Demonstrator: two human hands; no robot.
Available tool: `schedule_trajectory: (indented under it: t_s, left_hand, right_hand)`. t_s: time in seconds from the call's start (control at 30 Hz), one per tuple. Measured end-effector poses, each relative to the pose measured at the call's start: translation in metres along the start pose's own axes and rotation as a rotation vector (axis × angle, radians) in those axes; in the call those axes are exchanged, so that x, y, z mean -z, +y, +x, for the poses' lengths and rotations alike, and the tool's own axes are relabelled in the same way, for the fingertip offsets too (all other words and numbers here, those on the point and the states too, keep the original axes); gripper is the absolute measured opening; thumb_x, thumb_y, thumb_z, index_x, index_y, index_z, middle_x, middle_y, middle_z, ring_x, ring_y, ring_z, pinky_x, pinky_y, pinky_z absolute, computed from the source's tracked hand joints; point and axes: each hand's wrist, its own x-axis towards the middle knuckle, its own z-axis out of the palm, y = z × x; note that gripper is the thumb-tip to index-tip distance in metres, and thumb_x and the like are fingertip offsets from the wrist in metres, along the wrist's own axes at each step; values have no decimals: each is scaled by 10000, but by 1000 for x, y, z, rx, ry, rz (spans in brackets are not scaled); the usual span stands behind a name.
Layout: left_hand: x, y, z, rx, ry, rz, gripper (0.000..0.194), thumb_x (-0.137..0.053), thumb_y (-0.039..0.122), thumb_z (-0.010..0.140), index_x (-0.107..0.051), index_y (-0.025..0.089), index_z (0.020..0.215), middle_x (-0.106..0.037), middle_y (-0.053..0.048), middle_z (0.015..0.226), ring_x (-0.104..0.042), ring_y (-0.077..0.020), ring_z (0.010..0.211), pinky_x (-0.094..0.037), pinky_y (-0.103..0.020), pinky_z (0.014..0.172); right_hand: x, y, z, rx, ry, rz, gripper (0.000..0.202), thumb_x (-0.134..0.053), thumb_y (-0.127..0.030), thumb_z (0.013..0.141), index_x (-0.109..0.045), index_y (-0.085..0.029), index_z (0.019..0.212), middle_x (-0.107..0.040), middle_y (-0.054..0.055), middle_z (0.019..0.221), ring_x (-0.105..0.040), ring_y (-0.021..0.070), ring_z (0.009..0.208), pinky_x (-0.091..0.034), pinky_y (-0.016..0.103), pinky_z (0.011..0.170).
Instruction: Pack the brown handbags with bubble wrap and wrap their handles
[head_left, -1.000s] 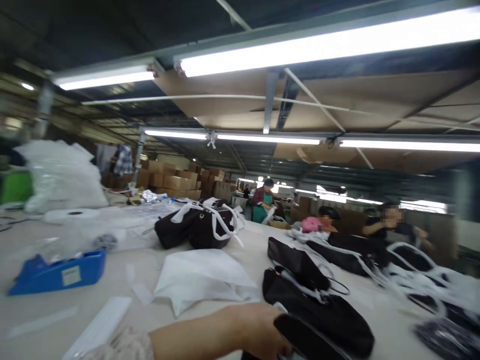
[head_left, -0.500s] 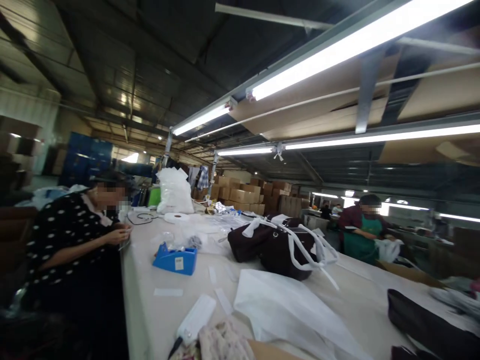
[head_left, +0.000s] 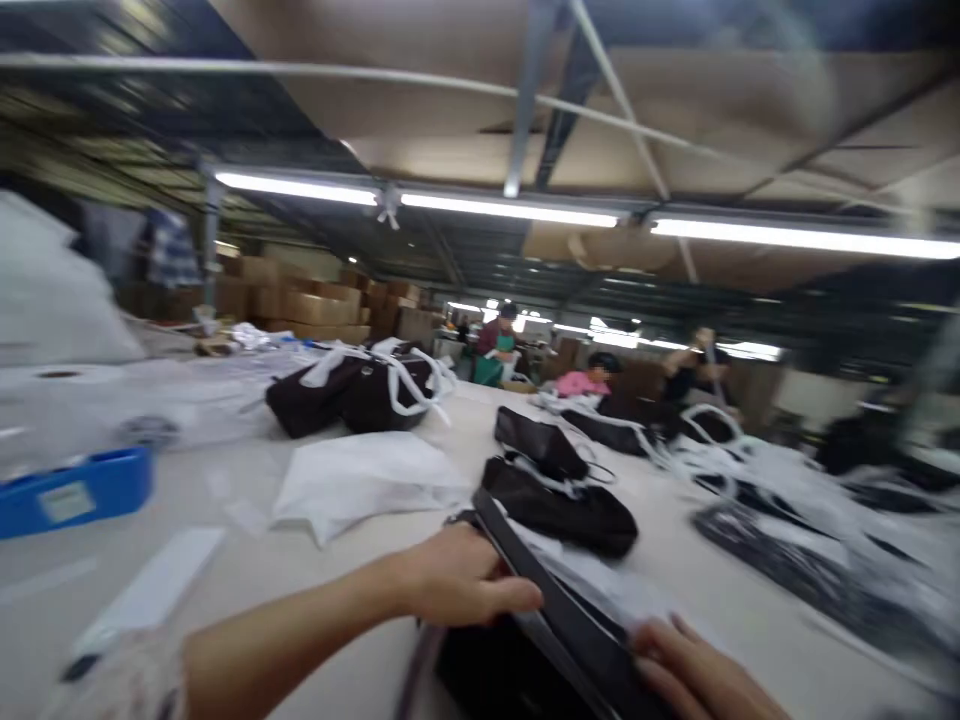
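My left hand [head_left: 461,582] grips the upper edge of a dark bag [head_left: 525,640] that stands open at the near edge of the pale table [head_left: 315,580]. My right hand [head_left: 697,675] lies on the bag's right side, fingers over its rim, beside white paper stuffing [head_left: 600,590]. Two more dark bags [head_left: 559,500] lie just beyond, one stacked behind the other [head_left: 540,445]. A white cloth pouch [head_left: 360,480] lies flat to the left of them.
A blue tape dispenser [head_left: 71,490] sits at the far left. Dark bags with white-wrapped handles [head_left: 360,385] rest mid-table, more bags [head_left: 787,560] lie to the right. Several people work at the far end [head_left: 491,345]. Cardboard boxes [head_left: 300,305] are stacked behind.
The view swung left toward a seated person, then back right and down. Both hands now show on the open dark bag; earlier only my left hand held its edge.
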Motion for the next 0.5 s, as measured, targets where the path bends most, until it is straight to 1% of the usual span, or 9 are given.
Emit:
schedule_trajectory:
  t_s: [0.03, 0.1, 0.13, 0.17, 0.2, 0.27, 0.33, 0.43, 0.5]
  left_hand:
    - [0, -2, 3, 53, 15, -59, 407, -475, 389, 932, -633, 187, 616, -661, 16, 612, -649, -170, 715, -459, -238, 720]
    - [0, -6, 5, 167, 105, -128, 473, -404, 415, 935, -593, 187, 566, -648, 3, 612, -624, -170, 655, -438, -252, 675]
    - [0, -7, 5, 203, 155, -137, 474, -407, 436, 919, -583, 189, 556, -639, 1, 608, -610, -173, 632, -425, -260, 653]
    - [-1, -9, 5, 235, 201, -139, 466, -419, 455, 900, -577, 192, 549, -622, 1, 589, -595, -178, 607, -411, -268, 631]
    - [-2, -10, 4, 262, 236, -132, 456, -438, 470, 878, -569, 195, 538, -598, 4, 556, -580, -182, 584, -397, -275, 614]
    - [-5, -15, 4, 311, 288, -136, 450, -474, 509, 833, -545, 203, 511, -556, 9, 500, -553, -191, 547, -374, -284, 583]
    - [-7, -21, 3, 329, 334, -229, 417, -529, 543, 783, -557, 202, 545, -586, 6, 532, -570, -211, 584, -384, -285, 581]
    - [-7, -31, 5, 315, 340, -537, 355, -615, 543, 707, -629, 188, 693, -687, -11, 700, -633, -261, 760, -450, -298, 676]
    - [-5, -36, 6, 350, 336, -689, 366, -633, 532, 685, -660, 181, 787, -707, -18, 763, -638, -268, 814, -461, -309, 719]
  right_hand:
    - [10, -5, -12, -85, -88, 16, 154, -478, -303, 993, -613, -235, 968, -694, -9, 880, -658, 147, 764, -513, 436, 960]
    - [22, -16, -17, -257, -235, 92, 129, -449, -236, 974, -577, -239, 959, -692, -22, 828, -659, 159, 751, -384, 550, 1087]
    - [26, -19, -15, -341, -269, 135, 113, -458, -220, 958, -568, -229, 985, -698, -1, 877, -662, 181, 810, -311, 602, 1116]
    - [29, -21, -12, -403, -255, 165, 111, -483, -218, 939, -569, -216, 1009, -699, 26, 930, -657, 203, 876, -283, 617, 1120]
    - [33, -21, -10, -449, -209, 189, 140, -512, -222, 919, -573, -203, 1043, -690, 60, 1019, -641, 225, 963, -296, 599, 1116]
    - [43, -18, -13, -518, -83, 238, 252, -558, -259, 886, -577, -188, 1127, -634, 111, 1201, -587, 250, 1118, -371, 506, 1089]
    - [54, -13, -24, -610, -13, 301, 339, -539, -347, 901, -574, -190, 1199, -591, 118, 1292, -559, 249, 1184, -444, 413, 1028]
    - [69, -9, -42, -740, -95, 390, 394, -432, -481, 946, -633, -212, 1154, -671, 79, 1174, -621, 242, 1079, -500, 374, 933]
    - [73, -9, -47, -760, -163, 412, 404, -445, -501, 936, -663, -221, 1128, -693, 70, 1147, -630, 247, 1055, -505, 374, 913]
